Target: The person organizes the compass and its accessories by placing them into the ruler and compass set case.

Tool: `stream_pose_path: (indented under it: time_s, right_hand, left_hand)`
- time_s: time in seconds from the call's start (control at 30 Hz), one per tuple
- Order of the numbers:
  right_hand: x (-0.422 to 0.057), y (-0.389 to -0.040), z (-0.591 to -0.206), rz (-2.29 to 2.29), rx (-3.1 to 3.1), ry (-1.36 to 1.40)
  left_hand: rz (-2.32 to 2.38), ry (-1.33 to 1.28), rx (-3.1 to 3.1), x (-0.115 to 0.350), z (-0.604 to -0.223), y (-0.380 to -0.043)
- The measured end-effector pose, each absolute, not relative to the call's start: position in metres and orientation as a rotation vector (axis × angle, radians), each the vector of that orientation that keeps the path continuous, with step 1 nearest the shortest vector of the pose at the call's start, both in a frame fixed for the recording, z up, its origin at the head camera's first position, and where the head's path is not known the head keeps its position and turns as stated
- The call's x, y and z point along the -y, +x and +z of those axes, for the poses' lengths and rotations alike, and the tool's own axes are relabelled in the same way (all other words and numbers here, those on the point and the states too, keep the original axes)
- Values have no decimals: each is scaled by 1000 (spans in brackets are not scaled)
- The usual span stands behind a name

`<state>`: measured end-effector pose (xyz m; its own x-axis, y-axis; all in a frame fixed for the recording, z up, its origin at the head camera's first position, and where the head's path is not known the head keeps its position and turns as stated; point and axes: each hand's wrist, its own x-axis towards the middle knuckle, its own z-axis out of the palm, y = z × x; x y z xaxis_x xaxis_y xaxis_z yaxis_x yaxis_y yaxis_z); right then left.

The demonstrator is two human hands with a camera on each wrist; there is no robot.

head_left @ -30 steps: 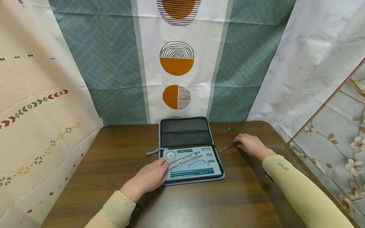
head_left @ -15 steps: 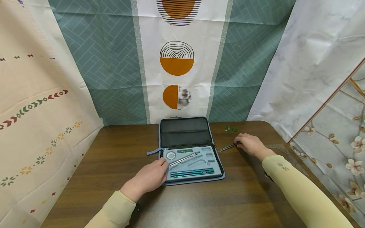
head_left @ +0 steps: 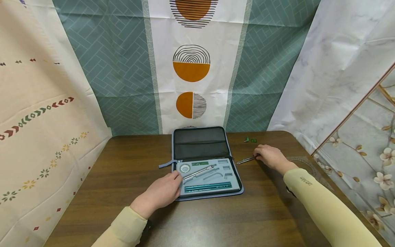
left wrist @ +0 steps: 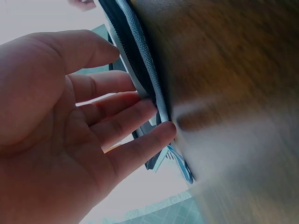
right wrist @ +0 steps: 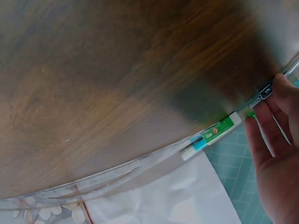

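Observation:
My right hand [head_left: 271, 157] pinches a slim metal compass [head_left: 246, 160] by its hinge end, between thumb and fingers. Its legs lie low over the table and point left toward the case. In the right wrist view the thumb and fingertips meet at the black-and-silver hinge. An open blue zip case [head_left: 200, 198] with a grey moulded tray lies mid-table. My left hand [head_left: 163, 192] rests on its near left corner; in the left wrist view the fingers are extended, touching the edge. The tray holds another compass [head_left: 199, 172], teal pencils [head_left: 207, 187] and a round white disc [head_left: 185, 168].
Several shaped slots in the tray show bare. Two small green items [head_left: 250, 140] lie beyond my right hand. A green, white and blue eraser [right wrist: 217, 132] shows in the right wrist view. A transparent protractor [head_left: 308, 168] lies at the table's right edge. Curtains stand behind.
The right hand has shifted very slightly to the right, and the compass in it has tilted a little flatter. The left hand and the case have stayed put.

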<state>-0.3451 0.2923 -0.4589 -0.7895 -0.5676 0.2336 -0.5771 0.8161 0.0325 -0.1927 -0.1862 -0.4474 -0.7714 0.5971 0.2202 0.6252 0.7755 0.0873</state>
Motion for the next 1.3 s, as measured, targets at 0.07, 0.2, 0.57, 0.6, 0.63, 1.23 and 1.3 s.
stream_pose_path:
  time_s: [0.07, 0.2, 0.57, 0.6, 0.63, 1.23, 1.3]
  right_hand:
    - [-293, -346, -460, 51, 2764, 886]
    - [-294, -346, -462, 47, 2763, 883]
    - [-294, -343, -461, 10, 2783, 893]
    - [-295, -342, -461, 8, 2782, 896]
    - [-294, -342, -461, 10, 2779, 899]
    - [-300, -342, -467, 4, 2728, 952]
    - [-299, -341, -467, -6, 2715, 955]
  left_hand:
    - [-232, -971, 2784, 186, -448, -193]
    - [-229, -971, 2788, 186, -448, -193]
    - [-239, -963, 2792, 186, -449, -193]
    - [-239, -962, 2793, 186, -449, -193]
    - [-238, -960, 2795, 186, -449, -193]
    - [-252, -975, 2788, 188, -450, -194]
    - [-281, -981, 2781, 189, -452, -194]
